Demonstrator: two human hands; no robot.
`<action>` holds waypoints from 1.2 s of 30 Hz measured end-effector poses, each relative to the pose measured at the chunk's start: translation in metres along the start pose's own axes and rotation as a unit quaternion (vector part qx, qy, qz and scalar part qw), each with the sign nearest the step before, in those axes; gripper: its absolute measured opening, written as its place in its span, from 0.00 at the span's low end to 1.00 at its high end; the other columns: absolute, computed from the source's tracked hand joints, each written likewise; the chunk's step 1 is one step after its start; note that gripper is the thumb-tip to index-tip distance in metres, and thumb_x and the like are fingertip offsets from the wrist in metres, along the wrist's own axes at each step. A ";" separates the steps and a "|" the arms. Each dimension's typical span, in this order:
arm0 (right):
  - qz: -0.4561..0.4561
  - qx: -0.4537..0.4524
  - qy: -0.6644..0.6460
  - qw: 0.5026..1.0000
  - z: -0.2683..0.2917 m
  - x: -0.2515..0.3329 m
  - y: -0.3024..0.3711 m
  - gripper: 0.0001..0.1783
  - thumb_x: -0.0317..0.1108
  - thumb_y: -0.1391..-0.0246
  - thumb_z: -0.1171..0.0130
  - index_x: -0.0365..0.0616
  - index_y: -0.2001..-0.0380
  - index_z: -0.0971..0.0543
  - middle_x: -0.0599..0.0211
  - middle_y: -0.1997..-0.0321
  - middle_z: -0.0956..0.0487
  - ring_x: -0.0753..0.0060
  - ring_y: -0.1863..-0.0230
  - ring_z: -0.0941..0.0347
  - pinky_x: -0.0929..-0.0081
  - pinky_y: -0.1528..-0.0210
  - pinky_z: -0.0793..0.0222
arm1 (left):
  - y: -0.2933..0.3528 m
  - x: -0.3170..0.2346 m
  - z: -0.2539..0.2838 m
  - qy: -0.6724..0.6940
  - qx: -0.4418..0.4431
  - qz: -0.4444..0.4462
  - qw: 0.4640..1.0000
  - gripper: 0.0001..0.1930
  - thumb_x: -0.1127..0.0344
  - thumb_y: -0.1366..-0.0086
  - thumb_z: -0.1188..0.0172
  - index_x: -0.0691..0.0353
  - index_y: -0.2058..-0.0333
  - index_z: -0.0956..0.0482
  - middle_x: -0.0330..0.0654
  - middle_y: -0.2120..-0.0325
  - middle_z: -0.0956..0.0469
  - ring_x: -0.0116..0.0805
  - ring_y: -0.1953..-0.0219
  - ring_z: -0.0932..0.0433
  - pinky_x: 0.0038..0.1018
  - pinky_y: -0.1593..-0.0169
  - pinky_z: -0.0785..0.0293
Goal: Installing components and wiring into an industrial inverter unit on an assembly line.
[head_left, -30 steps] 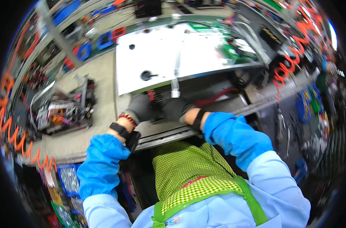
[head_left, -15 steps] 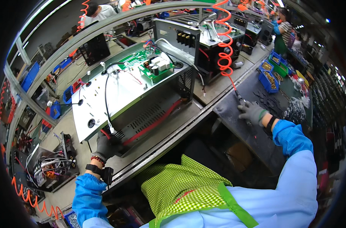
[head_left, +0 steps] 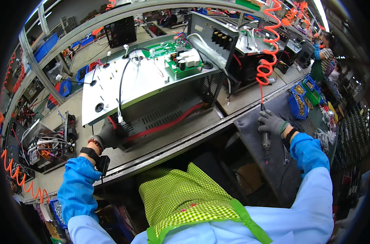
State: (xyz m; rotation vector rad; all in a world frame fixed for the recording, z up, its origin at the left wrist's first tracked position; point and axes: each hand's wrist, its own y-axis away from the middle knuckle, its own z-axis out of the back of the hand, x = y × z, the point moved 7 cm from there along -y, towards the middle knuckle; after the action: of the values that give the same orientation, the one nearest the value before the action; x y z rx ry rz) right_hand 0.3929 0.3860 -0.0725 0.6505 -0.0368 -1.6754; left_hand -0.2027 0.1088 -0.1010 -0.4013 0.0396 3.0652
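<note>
My right hand (head_left: 272, 123), in a grey glove, is closed on a screwdriver-like air tool (head_left: 266, 142) over the dark mat (head_left: 250, 126). The tool's shaft points toward me, and a coiled orange hose (head_left: 270, 53) runs from its other end. My left hand (head_left: 107, 136), also gloved, is at the near left corner of a metal equipment chassis (head_left: 160, 118); its fingers are lost against the dark housing. On the chassis lies a white metal plate (head_left: 111, 89) with a green circuit board (head_left: 185, 67). A thick red cable (head_left: 164, 125) runs along the open side.
Blue bins (head_left: 297, 106) of brass-coloured fittings and a green bin (head_left: 313, 94) stand right of the mat. Another opened unit (head_left: 50, 144) with loose wires sits at the left. A metal frame rail (head_left: 160, 15) crosses the far side. A co-worker (head_left: 325, 53) stands at the far right.
The view has shifted, moving the bench scene rightward. My right hand has moved farther over the mat, and more of the tool now shows below it. The left hand stays at the chassis corner.
</note>
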 end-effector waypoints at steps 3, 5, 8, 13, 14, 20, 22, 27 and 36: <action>-0.011 -0.098 -0.069 0.993 0.065 0.026 -0.019 0.21 0.40 0.58 0.35 0.63 0.56 0.22 0.61 0.43 0.31 0.49 0.33 0.41 0.46 0.30 0.55 | -0.002 -0.016 0.020 0.127 -0.008 0.064 0.990 0.06 0.63 0.48 0.34 0.53 0.71 0.17 0.41 0.71 0.20 0.38 0.63 0.21 0.35 0.51 0.29; -0.035 -0.206 -0.259 0.943 0.130 0.049 -0.040 0.25 0.41 0.65 0.31 0.57 0.58 0.22 0.59 0.49 0.28 0.51 0.41 0.34 0.50 0.34 0.47 | 0.004 -0.006 0.012 0.124 0.012 0.094 0.988 0.39 0.68 0.55 0.29 0.63 0.44 0.39 0.41 0.69 0.21 0.34 0.67 0.21 0.32 0.58 0.24; -0.028 -0.219 -0.451 0.865 0.172 0.108 -0.085 0.25 0.44 0.62 0.31 0.49 0.58 0.22 0.58 0.58 0.25 0.56 0.55 0.27 0.60 0.49 0.33 | 0.007 -0.019 0.025 0.040 -0.104 0.032 0.993 0.31 0.69 0.57 0.28 0.61 0.51 0.29 0.43 0.61 0.24 0.38 0.65 0.23 0.31 0.53 0.27; -0.061 -0.055 -0.807 0.585 0.134 0.233 -0.160 0.24 0.53 0.44 0.41 0.42 0.57 0.26 0.69 0.69 0.27 0.76 0.70 0.28 0.74 0.67 0.30 | -0.004 -0.013 0.013 0.118 -0.004 0.061 0.991 0.10 0.67 0.52 0.30 0.57 0.69 0.16 0.41 0.70 0.19 0.37 0.62 0.22 0.33 0.51 0.28; -0.062 -0.017 -0.866 0.495 0.134 0.254 -0.166 0.23 0.54 0.42 0.44 0.44 0.58 0.27 0.71 0.71 0.28 0.78 0.74 0.30 0.77 0.72 0.31 | -0.002 -0.014 0.014 0.109 0.009 0.074 0.991 0.10 0.67 0.52 0.30 0.57 0.68 0.15 0.42 0.70 0.19 0.38 0.62 0.22 0.34 0.51 0.28; -0.043 0.071 -0.946 0.313 0.148 0.318 -0.184 0.21 0.55 0.42 0.46 0.50 0.57 0.32 0.76 0.73 0.34 0.86 0.83 0.38 0.84 0.82 0.38 | 0.003 -0.007 0.010 0.140 0.039 0.127 0.981 0.13 0.66 0.53 0.31 0.59 0.66 0.15 0.47 0.65 0.21 0.43 0.58 0.24 0.35 0.52 0.27; -0.040 0.067 -0.945 0.318 0.153 0.329 -0.187 0.22 0.53 0.43 0.44 0.50 0.55 0.32 0.76 0.73 0.34 0.86 0.83 0.38 0.84 0.82 0.38 | 0.006 -0.009 0.014 0.132 0.007 0.098 0.986 0.13 0.66 0.54 0.30 0.59 0.66 0.15 0.48 0.62 0.22 0.44 0.57 0.24 0.34 0.52 0.27; -0.046 0.067 -0.941 0.329 0.153 0.341 -0.195 0.24 0.49 0.45 0.41 0.48 0.51 0.33 0.76 0.71 0.35 0.87 0.83 0.39 0.86 0.82 0.39 | 0.003 -0.010 0.015 0.166 0.001 0.100 0.981 0.13 0.69 0.55 0.30 0.59 0.67 0.16 0.50 0.58 0.25 0.43 0.55 0.26 0.34 0.51 0.27; -0.043 0.084 -0.941 0.324 0.153 0.349 -0.198 0.26 0.50 0.46 0.40 0.49 0.51 0.32 0.77 0.72 0.35 0.87 0.82 0.38 0.86 0.82 0.38 | 0.002 -0.005 0.007 0.194 0.024 0.122 0.973 0.13 0.74 0.52 0.33 0.60 0.65 0.15 0.44 0.68 0.18 0.34 0.63 0.20 0.29 0.56 0.23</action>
State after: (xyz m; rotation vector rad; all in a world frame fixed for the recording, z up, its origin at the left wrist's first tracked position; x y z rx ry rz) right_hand 0.1257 0.0596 -0.1558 -1.5728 -1.8575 -1.5350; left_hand -0.1996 0.1069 -0.0924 -1.0580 0.1907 3.1552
